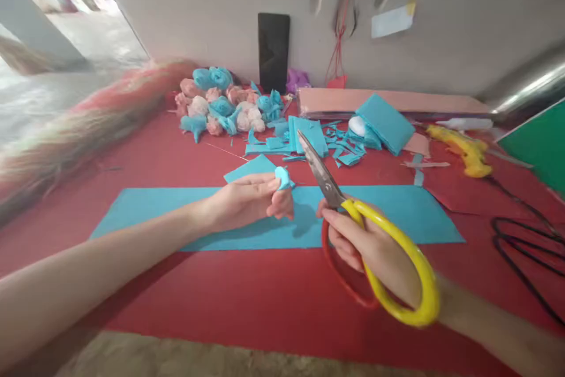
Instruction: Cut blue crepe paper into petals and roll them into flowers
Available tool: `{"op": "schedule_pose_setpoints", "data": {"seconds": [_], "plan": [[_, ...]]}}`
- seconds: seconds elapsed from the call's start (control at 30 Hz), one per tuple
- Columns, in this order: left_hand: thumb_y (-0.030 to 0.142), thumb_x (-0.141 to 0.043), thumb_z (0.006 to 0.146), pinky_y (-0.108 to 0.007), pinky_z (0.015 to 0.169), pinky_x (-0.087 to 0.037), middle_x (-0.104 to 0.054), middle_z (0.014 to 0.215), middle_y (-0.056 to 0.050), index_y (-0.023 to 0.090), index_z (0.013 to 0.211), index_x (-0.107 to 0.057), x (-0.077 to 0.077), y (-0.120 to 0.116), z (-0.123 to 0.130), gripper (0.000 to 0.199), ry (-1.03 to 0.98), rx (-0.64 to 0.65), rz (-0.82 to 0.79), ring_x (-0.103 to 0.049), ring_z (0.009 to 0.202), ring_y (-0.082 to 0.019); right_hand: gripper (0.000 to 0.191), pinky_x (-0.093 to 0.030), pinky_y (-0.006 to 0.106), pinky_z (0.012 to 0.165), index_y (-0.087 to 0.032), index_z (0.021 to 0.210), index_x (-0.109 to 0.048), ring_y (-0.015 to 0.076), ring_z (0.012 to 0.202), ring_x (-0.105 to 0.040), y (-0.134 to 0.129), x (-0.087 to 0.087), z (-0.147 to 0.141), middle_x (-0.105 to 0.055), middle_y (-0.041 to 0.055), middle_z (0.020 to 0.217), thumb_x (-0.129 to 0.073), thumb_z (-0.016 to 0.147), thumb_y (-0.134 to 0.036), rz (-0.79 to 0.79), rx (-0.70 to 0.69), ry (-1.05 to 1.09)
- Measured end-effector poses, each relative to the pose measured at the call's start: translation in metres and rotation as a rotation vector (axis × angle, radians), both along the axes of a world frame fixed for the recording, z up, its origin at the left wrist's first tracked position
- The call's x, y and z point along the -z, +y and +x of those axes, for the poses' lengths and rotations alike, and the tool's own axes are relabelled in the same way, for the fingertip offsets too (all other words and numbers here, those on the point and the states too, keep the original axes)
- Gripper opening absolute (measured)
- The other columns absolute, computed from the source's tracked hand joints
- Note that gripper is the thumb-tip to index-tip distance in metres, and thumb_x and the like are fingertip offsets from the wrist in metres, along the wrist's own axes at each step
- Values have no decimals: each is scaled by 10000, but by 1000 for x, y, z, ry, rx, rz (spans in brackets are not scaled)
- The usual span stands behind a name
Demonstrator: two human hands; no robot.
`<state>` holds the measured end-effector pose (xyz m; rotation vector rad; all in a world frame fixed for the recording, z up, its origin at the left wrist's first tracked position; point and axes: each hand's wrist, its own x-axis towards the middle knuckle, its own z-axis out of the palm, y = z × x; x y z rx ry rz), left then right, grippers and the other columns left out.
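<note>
My left hand (258,194) pinches a small folded piece of blue crepe paper (282,178) between thumb and fingertips. In my right hand (375,242) is a pair of scissors (324,177) with yellow and red handles; the blades look closed and point up and away, a little right of the blue piece without touching it. Under both hands a long blue paper strip (150,206) lies flat across the red table. Just beyond my left hand a smaller blue paper piece (251,168) rests on the table, partly hidden by the fingers.
Blue scraps (348,147) and a folded blue stack (386,124) lie farther back. Pink and blue paper flowers (220,106) pile up at the back left. A dark phone (273,50) leans on the wall. At right are a yellow glue gun (461,147) and its black cable (507,242).
</note>
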<state>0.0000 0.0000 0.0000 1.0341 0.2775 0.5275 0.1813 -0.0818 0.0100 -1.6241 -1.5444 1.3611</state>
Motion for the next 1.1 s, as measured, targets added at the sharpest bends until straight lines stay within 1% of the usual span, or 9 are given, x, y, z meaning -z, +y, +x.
{"op": "schedule_pose_setpoints", "data": {"seconds": [0.1,0.2,0.33,0.43,0.5,0.6,0.7,0.87,1.1], "plan": [[306,-525,836,-263,723,-448,-445,565,28,144,640,-510,-2,1,-2,255,32,-6,29,-462,582,-99,248,-283,204,410,-189,701,-439,84,430,-411,7,-26,16,-477,-26,545,-386,845,-384,200,-59,-601],[294,-472,864,-266,733,-443,-442,559,30,147,632,-504,-2,1,-2,276,63,-16,70,-457,577,-97,131,-250,227,413,-187,706,-478,127,456,-501,10,-37,22,-561,10,568,-436,812,-252,186,-124,-948],[297,-445,872,-268,733,-423,-450,540,31,147,582,-492,-2,-1,-2,330,88,-51,155,-442,562,-98,119,-176,250,407,-175,787,-537,205,463,-570,10,-29,23,-567,29,527,-433,821,-223,209,-211,-1181],[288,-476,862,-253,711,-403,-484,563,22,142,609,-527,-5,-6,-4,297,144,-86,258,-452,595,-104,122,-224,258,426,-183,880,-567,257,584,-614,7,-25,25,-619,51,677,-531,790,-258,309,-190,-1225],[274,-467,870,-235,669,-394,-514,616,4,132,653,-546,-10,-12,-4,272,254,-120,471,-468,623,-105,192,-322,275,462,-193,956,-574,257,712,-625,4,-27,24,-633,56,835,-569,777,-262,521,-141,-1177],[262,-405,897,-235,634,-401,-535,691,-32,123,709,-548,-15,-22,-1,274,321,-175,925,-486,656,-116,192,-458,252,609,-178,962,-579,151,789,-614,-2,-36,16,-627,18,923,-584,781,-242,925,-170,-740],[253,-385,907,-276,664,-421,-550,704,-69,112,720,-544,-19,-31,4,284,233,-224,1222,-502,696,-146,128,-461,124,720,-148,886,-593,53,804,-589,-9,-41,4,-630,-10,875,-618,774,-206,1004,-191,-359],[262,-330,925,-350,727,-437,-566,739,-83,119,815,-536,-21,-37,5,274,241,-310,1359,-509,728,-164,34,-470,128,695,-127,784,-618,44,730,-581,-17,-41,-1,-634,-3,775,-630,754,-119,1099,-86,-266],[162,-445,873,-354,814,-441,-589,938,-110,115,1002,-534,-26,-38,2,163,287,-367,1449,-530,864,-177,108,-471,161,607,-133,664,-601,50,629,-563,-17,-40,3,-606,-17,672,-619,715,-40,1165,-61,-241]]}}
